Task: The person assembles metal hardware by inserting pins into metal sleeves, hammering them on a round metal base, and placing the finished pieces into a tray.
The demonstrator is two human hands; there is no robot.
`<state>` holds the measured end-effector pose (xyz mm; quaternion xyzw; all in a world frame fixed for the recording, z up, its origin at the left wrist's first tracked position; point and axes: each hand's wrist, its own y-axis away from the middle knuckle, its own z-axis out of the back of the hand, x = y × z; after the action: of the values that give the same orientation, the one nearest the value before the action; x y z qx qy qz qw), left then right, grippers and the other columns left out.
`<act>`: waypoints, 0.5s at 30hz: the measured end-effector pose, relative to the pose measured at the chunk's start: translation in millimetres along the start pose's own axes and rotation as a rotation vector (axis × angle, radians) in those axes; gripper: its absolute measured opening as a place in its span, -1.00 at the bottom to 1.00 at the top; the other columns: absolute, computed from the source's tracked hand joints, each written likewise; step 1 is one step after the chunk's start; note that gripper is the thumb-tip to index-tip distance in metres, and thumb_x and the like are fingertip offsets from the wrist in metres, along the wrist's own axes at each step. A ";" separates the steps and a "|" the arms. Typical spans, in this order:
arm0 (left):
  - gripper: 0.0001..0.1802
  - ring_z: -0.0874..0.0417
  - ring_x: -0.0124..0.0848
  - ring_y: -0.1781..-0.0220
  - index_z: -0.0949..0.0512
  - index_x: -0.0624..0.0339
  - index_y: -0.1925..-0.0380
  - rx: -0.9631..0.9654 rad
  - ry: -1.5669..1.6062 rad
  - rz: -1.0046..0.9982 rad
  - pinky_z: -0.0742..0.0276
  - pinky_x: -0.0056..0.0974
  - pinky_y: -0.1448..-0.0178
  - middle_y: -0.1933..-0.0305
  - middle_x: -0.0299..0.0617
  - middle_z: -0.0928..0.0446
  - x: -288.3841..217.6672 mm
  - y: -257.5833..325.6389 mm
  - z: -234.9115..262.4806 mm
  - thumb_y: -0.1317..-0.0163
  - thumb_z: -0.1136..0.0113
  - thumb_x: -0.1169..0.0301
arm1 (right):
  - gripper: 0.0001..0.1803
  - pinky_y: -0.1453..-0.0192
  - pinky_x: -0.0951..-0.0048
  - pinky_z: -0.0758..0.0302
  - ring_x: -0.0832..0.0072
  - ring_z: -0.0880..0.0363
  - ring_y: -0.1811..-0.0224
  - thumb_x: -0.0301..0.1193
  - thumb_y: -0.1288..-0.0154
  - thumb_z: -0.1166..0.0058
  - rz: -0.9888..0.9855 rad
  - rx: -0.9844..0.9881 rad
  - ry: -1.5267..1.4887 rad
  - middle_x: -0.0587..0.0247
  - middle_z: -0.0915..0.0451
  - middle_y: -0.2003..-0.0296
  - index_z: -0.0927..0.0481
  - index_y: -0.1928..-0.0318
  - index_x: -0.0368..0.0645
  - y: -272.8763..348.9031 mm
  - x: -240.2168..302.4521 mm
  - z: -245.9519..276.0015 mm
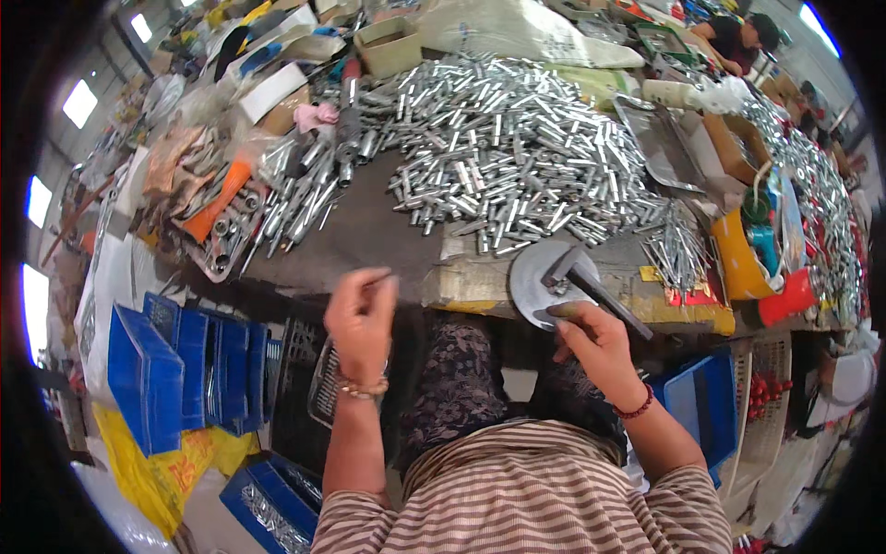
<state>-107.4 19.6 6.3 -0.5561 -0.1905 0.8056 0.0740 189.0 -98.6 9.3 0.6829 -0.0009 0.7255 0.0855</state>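
My left hand (362, 319) is raised in front of the bench edge, left of my lap, with its fingers curled together. They are a little blurred, and whatever may be in them does not show. On the other side, my right hand (598, 340) hovers at the near rim of a round grey metal plate (531, 282), thumb and fingertips drawn into a pinch. Anything between them is too small to make out. A hammer (604, 295) lies across the plate, its dark handle pointing to the near right. Behind it spreads a large heap of shiny metal tube-like parts (517, 148).
Longer metal rods (300, 198) and an orange-handled tool (217, 203) lie at left. Thin metal pins (678, 254) and a yellow container (743, 254) stand right. Blue bins (148, 379) are stacked below left; another blue bin (701, 406) sits below right. A co-worker (743, 42) is at far right.
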 end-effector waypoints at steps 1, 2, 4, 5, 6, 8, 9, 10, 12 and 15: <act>-0.91 -0.65 -0.50 0.27 -0.68 0.23 0.15 0.004 0.001 -0.009 -0.58 -0.36 0.12 0.24 -0.31 -0.66 -10.0 -6.5 -16.3 -0.38 -0.37 0.53 | -0.78 0.29 0.57 -0.62 0.64 -0.65 0.41 -0.56 -0.53 -0.14 0.006 -0.006 -0.004 0.31 -0.65 0.32 -0.69 -0.09 -0.33 1.2 1.5 -2.8; -0.86 -0.68 -0.36 0.19 -0.68 0.19 0.13 0.134 -0.103 -0.143 -0.61 -0.27 0.04 0.17 -0.25 -0.67 -17.1 -14.7 -33.1 -0.33 -0.37 0.52 | -0.78 0.28 0.57 -0.62 0.64 -0.66 0.39 -0.56 -0.52 -0.15 0.015 -0.002 0.019 0.32 -0.66 0.32 -0.69 -0.09 -0.33 1.7 2.2 -4.1; -0.81 -0.72 -0.23 0.11 -0.68 0.15 0.10 0.285 -0.185 -0.297 -0.64 -0.19 -0.03 0.11 -0.20 -0.69 -19.5 -32.0 -59.0 -0.29 -0.38 0.51 | -0.78 0.27 0.53 -0.62 0.61 -0.69 0.38 -0.55 -0.50 -0.18 0.053 0.001 0.101 0.30 -0.68 0.31 -0.70 -0.07 -0.34 6.1 0.3 2.3; -0.78 -0.69 -0.13 0.02 -0.67 0.12 0.09 0.318 -0.289 -0.298 -0.63 -0.12 -0.09 0.06 -0.16 -0.68 -13.5 -39.3 -71.7 -0.26 -0.38 0.49 | -0.78 0.27 0.53 -0.62 0.61 -0.69 0.38 -0.55 -0.50 -0.18 0.054 -0.028 0.101 0.30 -0.68 0.31 -0.70 -0.07 -0.34 8.6 1.8 3.8; -0.75 -0.67 -0.04 -0.06 -0.66 0.09 0.07 0.357 -0.388 -0.301 -0.61 -0.04 -0.16 0.02 -0.12 -0.67 -11.3 -43.1 -84.2 -0.24 -0.37 0.47 | -0.78 0.27 0.52 -0.62 0.60 -0.70 0.39 -0.54 -0.49 -0.19 0.087 -0.030 0.133 0.28 -0.69 0.31 -0.70 -0.07 -0.33 10.5 4.4 4.2; -0.75 -0.67 -0.04 -0.08 -0.65 0.09 0.06 0.400 -0.452 -0.313 -0.61 -0.02 -0.16 0.01 -0.12 -0.67 -5.9 -49.0 -93.2 -0.25 -0.36 0.46 | -0.79 0.28 0.49 -0.61 0.58 -0.69 0.41 -0.50 -0.49 -0.23 0.128 -0.043 0.180 0.21 -0.70 0.28 -0.70 -0.05 -0.30 15.6 3.9 13.0; -0.75 -0.68 -0.04 -0.11 -0.63 0.09 0.05 0.407 -0.548 -0.306 -0.60 0.01 -0.16 0.00 -0.13 -0.68 -0.6 -53.4 -94.9 -0.26 -0.35 0.45 | -0.78 0.27 0.45 -0.60 0.49 -0.71 0.40 -0.48 -0.45 -0.27 0.134 -0.056 0.186 0.16 -0.70 0.28 -0.71 -0.04 -0.26 19.1 9.4 17.3; -0.74 -0.69 -0.06 -0.06 -0.64 0.11 0.05 0.404 -0.518 -0.313 -0.61 -0.03 -0.12 0.02 -0.14 -0.68 3.4 -57.0 -94.6 -0.26 -0.36 0.47 | -0.80 0.28 0.39 -0.60 0.38 -0.71 0.39 -0.47 -0.41 -0.30 0.265 -0.116 0.320 0.14 -0.68 0.29 -0.71 0.01 -0.23 19.8 9.5 24.4; -0.74 -0.70 -0.09 -0.01 -0.65 0.13 0.05 0.414 -0.483 -0.329 -0.61 -0.06 -0.08 0.03 -0.15 -0.68 6.1 -57.6 -90.9 -0.25 -0.36 0.48 | -0.82 0.29 0.34 -0.59 0.28 -0.70 0.39 -0.46 -0.37 -0.33 0.387 -0.189 0.456 0.12 -0.66 0.31 -0.72 0.06 -0.20 19.7 11.0 40.3; -0.76 -0.69 -0.18 0.11 -0.68 0.16 0.08 0.422 -0.338 -0.206 -0.61 -0.15 0.01 0.09 -0.17 -0.68 -10.8 -52.4 -83.1 -0.24 -0.36 0.52 | -0.81 0.28 0.13 -0.58 0.07 -0.68 0.33 -0.44 -0.23 -0.38 0.450 -0.476 0.818 0.11 -0.60 0.32 -0.67 0.16 -0.09 4.5 15.3 72.2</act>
<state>-31.5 82.8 10.4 -0.3637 -0.0836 0.8970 0.2367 259.2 -109.7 29.8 0.2885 -0.2789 0.9130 0.0737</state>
